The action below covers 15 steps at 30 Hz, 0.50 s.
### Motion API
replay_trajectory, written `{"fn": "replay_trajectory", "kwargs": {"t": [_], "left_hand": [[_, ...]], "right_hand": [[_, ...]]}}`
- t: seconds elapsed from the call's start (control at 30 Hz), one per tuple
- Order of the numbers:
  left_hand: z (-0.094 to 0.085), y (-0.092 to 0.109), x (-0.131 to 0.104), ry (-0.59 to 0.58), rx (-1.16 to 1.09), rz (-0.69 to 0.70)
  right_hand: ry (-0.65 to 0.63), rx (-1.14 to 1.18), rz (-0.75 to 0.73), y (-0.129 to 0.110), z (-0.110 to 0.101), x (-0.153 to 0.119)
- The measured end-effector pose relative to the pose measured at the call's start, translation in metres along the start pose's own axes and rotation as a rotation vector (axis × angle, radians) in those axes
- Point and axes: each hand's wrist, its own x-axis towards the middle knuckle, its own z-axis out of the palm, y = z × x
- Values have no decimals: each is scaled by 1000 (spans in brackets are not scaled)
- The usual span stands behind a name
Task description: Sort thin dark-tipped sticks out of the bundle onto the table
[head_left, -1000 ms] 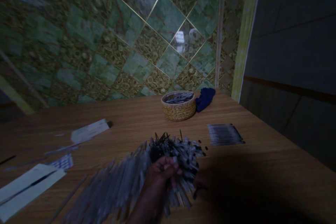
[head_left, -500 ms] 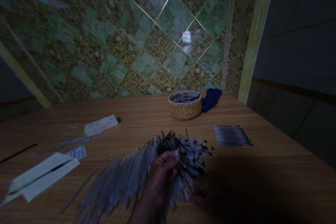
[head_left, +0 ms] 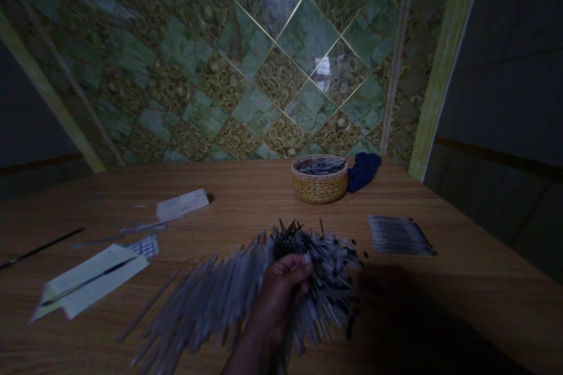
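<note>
loose heap of thin pens (head_left: 246, 293) fanned flat across the table.

No lettering legible — papers (head_left: 92, 284) too blurred.

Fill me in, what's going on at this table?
A person's left hand is closed around part of a big fanned pile of thin pen refills lying on the wooden table. The right hand isn't visible; that side is in deep shadow. Farther back stand a woven basket holding more refills and a blue cloth. A neat row of refills lies to the right, papers to the left.
</note>
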Motion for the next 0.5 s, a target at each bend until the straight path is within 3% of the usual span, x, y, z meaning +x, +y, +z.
{"fn": "replay_trajectory", "kwargs": {"t": [0.13,0.27,0.5], "left_hand": [[2,1,-1,-15,-34,-1],[0,0,2,-12,-78,25],[-2,1,4,28,-276,-36]], "right_hand": [[81,276,-11,9,-14,-1],[146,579,76,14,-17,-7],[193,737,100,3,-16,-17]]}}
